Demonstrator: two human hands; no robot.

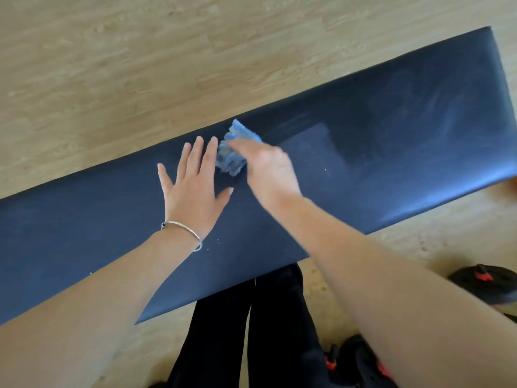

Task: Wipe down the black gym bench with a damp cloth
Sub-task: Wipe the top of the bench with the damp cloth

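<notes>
Currently the right hand (270, 172) is gripping a bunched blue cloth (233, 152) and pressing it on the black bench (363, 152) about mid-length, toward the far edge. Motion blur is hiding how the fingers are lying. The left hand (193, 189) is resting flat on the pad just left of the cloth, fingers straight and spread, holding nothing; it appears to be bracing.

Judgement: wiping is under way. Pale streaks are showing on the right part, and small white specks (217, 240) are lying on the near side, so that strip is probably needing passes. Long overlapping strokes with the cloth opened flatter would be covering more than a tight wad.

Room: the left hand is sitting in the path of any leftward stroke — it would need lifting. The far edge is running close beyond the cloth, with bare wooden floor (112, 65) past it. The person's legs (251, 331) are standing at the near edge — weight plates (486, 284) are lying on the floor to the right, apart from the pad.
</notes>
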